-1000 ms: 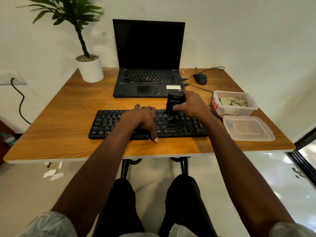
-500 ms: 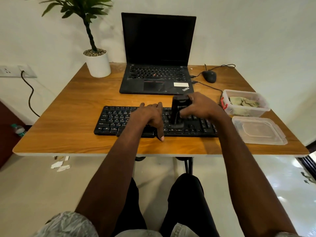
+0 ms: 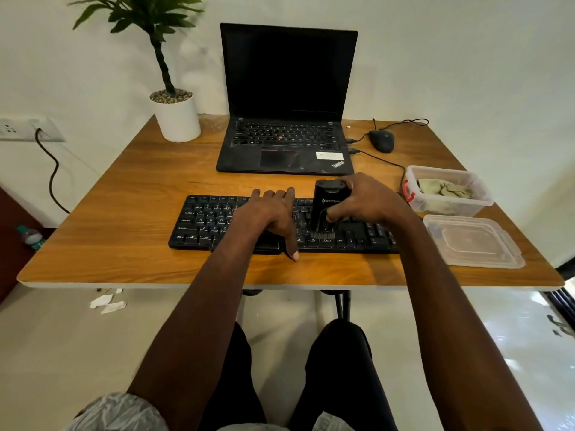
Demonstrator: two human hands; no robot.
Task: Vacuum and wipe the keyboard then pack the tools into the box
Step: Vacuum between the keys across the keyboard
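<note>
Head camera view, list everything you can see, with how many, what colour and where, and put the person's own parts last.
external keyboard: one, black, front centre of desk
mini vacuum: one, black, upright on the keyboard's right half
laptop: one, black, open, behind the keyboard
mouse: one, black, wired, right of laptop
storage box: one, clear, red latch, right edge, holding a greenish cloth
lid: one, clear, in front of the box
potted plant: one, green in white pot, back left
desk: one, wooden
wall socket: one, white, left wall
left hand: resting on the keys
right hand: fingers gripping the vacuum
</note>
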